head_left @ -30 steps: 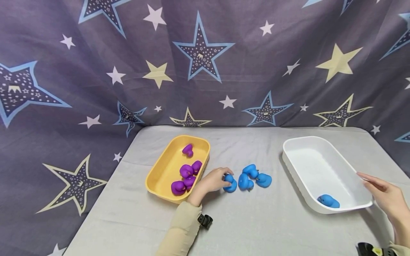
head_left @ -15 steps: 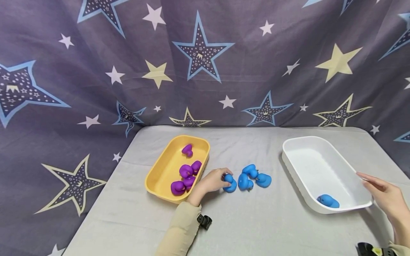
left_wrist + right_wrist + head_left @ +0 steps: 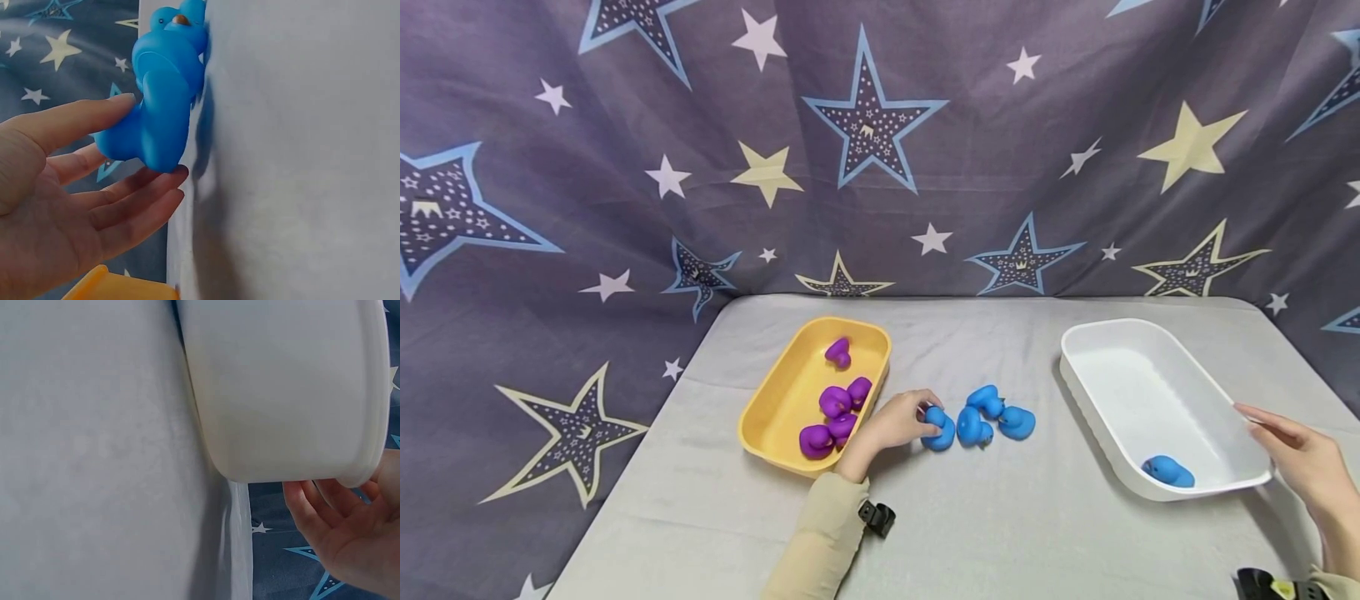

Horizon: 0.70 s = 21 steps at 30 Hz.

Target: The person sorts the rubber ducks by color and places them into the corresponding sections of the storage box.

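Head view has your left hand hiding part of a blue duck, just beside the right edge of the yellow tray. Left wrist view shows thumb and fingers holding that duck, with more blue ducks cut off on top. Your right hand touches the right edge of the white tray; its wrist view hides the fingertips, so you can't tell if they grip.

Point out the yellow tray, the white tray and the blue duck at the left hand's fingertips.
Yellow tray [image 3: 793, 390]: head view, on its bare floor.
White tray [image 3: 1153, 396]: head view, on its bare floor.
Blue duck [image 3: 942, 437]: head view, on its body.
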Each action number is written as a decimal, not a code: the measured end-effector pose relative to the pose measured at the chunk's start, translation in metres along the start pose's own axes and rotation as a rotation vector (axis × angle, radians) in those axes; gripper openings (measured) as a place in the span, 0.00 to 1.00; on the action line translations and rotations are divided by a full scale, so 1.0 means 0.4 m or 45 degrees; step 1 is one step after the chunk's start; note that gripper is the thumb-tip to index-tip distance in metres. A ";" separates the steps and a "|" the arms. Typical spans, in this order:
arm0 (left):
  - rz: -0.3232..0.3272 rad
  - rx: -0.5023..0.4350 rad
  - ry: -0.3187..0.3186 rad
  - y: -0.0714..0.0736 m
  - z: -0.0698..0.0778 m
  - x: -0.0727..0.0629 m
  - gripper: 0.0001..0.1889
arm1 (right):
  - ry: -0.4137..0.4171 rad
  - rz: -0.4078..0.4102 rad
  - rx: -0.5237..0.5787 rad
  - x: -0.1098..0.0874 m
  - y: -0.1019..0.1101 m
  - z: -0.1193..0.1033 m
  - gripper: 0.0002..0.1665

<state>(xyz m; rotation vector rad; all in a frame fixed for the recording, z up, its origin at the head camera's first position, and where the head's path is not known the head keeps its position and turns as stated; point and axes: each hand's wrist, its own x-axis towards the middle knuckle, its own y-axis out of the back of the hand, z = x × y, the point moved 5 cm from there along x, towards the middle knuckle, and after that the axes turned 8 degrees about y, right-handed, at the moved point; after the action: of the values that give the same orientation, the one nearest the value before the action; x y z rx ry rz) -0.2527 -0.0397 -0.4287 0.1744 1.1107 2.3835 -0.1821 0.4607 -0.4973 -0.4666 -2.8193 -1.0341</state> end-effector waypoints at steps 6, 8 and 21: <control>0.028 -0.080 -0.034 0.015 0.016 -0.004 0.14 | -0.026 -0.005 -0.017 -0.001 -0.003 -0.001 0.24; 0.038 -0.103 -0.049 0.017 0.022 -0.003 0.15 | -0.032 -0.005 -0.017 -0.001 -0.002 0.000 0.24; 0.050 -0.327 -0.166 0.005 0.069 0.014 0.16 | -0.028 -0.003 0.023 -0.003 0.001 -0.001 0.23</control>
<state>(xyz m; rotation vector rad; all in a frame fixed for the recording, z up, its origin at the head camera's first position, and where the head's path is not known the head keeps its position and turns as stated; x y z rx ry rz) -0.2496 -0.0192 -0.4095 0.2598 0.7401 2.4832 -0.1809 0.4603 -0.4969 -0.4760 -2.8468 -1.0093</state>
